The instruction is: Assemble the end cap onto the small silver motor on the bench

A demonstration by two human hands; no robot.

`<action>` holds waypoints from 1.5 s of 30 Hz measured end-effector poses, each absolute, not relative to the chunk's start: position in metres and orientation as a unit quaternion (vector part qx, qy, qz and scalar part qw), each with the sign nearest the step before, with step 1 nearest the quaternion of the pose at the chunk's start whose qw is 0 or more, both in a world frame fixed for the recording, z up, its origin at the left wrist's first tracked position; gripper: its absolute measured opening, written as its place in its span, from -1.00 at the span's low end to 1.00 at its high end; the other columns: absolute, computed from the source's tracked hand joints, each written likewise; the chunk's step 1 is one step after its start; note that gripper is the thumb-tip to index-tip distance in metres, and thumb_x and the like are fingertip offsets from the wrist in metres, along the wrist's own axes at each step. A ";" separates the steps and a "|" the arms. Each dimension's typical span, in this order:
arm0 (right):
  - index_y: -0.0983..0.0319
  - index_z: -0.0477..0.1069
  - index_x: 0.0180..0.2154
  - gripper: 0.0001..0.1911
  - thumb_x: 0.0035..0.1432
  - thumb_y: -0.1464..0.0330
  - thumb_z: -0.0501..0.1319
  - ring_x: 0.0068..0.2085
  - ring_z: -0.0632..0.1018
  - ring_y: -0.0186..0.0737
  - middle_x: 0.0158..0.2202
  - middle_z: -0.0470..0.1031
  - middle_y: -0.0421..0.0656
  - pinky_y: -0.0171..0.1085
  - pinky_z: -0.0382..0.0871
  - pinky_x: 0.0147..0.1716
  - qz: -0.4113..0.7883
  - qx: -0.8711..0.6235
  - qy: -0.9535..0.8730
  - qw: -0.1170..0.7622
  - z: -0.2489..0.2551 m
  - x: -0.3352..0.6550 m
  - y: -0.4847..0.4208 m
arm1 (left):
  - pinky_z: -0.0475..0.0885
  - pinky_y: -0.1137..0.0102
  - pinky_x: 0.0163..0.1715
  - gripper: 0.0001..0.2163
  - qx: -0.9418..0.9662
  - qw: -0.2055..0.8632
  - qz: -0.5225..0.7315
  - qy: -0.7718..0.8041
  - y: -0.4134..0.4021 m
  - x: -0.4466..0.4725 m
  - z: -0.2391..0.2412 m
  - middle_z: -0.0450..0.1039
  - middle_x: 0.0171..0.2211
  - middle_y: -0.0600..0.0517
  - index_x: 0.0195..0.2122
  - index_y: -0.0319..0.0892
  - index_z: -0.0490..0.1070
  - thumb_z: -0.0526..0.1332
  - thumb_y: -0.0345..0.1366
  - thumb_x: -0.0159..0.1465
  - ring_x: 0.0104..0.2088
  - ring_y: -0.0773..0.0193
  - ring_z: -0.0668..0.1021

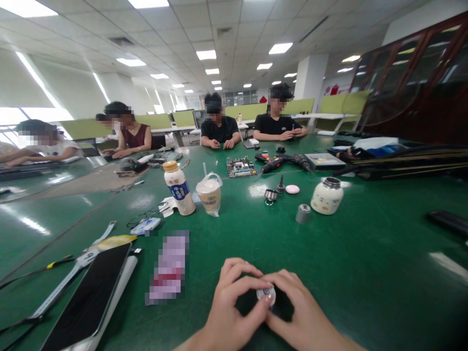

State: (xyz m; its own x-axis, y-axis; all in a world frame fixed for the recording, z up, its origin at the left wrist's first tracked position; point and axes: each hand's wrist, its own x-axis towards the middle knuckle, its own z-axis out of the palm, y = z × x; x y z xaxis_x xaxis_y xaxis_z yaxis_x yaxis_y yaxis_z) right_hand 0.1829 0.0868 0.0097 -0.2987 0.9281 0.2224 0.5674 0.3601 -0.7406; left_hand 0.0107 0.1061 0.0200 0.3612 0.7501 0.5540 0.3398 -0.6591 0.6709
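A small round silvery-white piece (pixel 266 294) with a dark centre is between my hands, just above the green table. My left hand (pixel 237 297) pinches it from the left with thumb and index finger. My right hand (pixel 298 307) closes on it from the right, with the fingertips partly hidden. Farther off stand a grey cylinder (pixel 303 213) and a cream, lidless insulated bottle (pixel 327 196) with small printed drawings. Near them are a shiny metal ring-like part (pixel 270 196), a black pointed part (pixel 281 185) and a pink disc (pixel 292 189).
To the left lie a large black-screened tablet (pixel 91 292), a blurred purple packet (pixel 170 268) and a lanyard (pixel 58 292). A milk bottle (pixel 180 189) and a bagged drink cup (pixel 210 195) stand ahead. Beyond are a circuit board (pixel 241 167), power drills (pixel 281 162) and several seated people.
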 end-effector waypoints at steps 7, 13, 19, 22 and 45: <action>0.14 0.43 -0.22 -0.82 0.09 0.44 0.25 -0.18 0.46 -0.13 -0.25 0.49 -0.19 -0.16 0.32 -0.17 0.278 -0.501 -0.755 0.318 0.012 0.182 0.085 | 0.37 0.19 -0.08 -0.89 0.769 0.266 0.436 0.384 0.105 0.013 0.026 0.53 -0.28 0.00 -0.35 -0.05 0.59 0.31 -0.42 0.20 -0.11 0.11 0.43; 0.14 0.42 -0.16 -0.77 0.10 0.39 0.28 -0.17 0.45 -0.11 -0.22 0.50 -0.17 -0.14 0.32 -0.15 0.283 -0.504 -0.753 0.316 0.011 0.183 0.086 | 0.35 0.21 -0.07 -0.92 0.771 0.225 0.462 0.376 0.106 0.009 0.026 0.57 -0.31 0.04 -0.29 -0.04 0.57 0.28 -0.34 0.26 -0.12 0.12 0.43; 0.14 0.43 -0.13 -0.73 0.08 0.35 0.30 -0.12 0.44 -0.08 -0.17 0.50 -0.17 -0.10 0.30 -0.09 0.294 -0.523 -0.745 0.291 0.013 0.184 0.086 | 0.28 0.11 -0.11 -0.94 0.733 0.142 0.384 0.543 0.120 0.000 0.010 0.57 -0.26 0.06 -0.33 0.06 0.61 0.34 -0.28 0.20 -0.12 0.05 0.45; 0.14 0.43 -0.14 -0.74 0.07 0.35 0.30 -0.12 0.44 -0.08 -0.17 0.50 -0.16 -0.10 0.31 -0.09 0.297 -0.526 -0.742 0.290 0.015 0.183 0.086 | 0.24 0.08 -0.10 -0.91 0.736 0.138 0.316 0.582 0.122 0.000 0.004 0.56 -0.18 0.08 -0.32 0.13 0.61 0.35 -0.26 0.18 -0.06 0.02 0.43; 0.13 0.40 -0.17 -0.76 0.07 0.44 0.25 -0.18 0.47 -0.08 -0.23 0.49 -0.16 -0.10 0.37 -0.17 0.277 -0.492 -0.755 0.333 0.009 0.183 0.085 | 0.36 0.22 -0.05 -0.80 0.814 0.185 0.438 0.334 0.106 0.006 0.014 0.51 -0.24 0.02 -0.11 -0.01 0.51 0.24 -0.42 0.28 -0.08 0.14 0.40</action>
State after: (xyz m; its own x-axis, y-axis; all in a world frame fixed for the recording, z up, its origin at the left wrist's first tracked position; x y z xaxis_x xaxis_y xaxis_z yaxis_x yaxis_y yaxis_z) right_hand 0.1827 0.0847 0.0094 -0.2933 0.9279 0.2303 0.5597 0.3620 -0.7455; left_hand 0.0062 0.1059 0.0143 0.3946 0.7048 0.5895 0.3819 -0.7093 0.5925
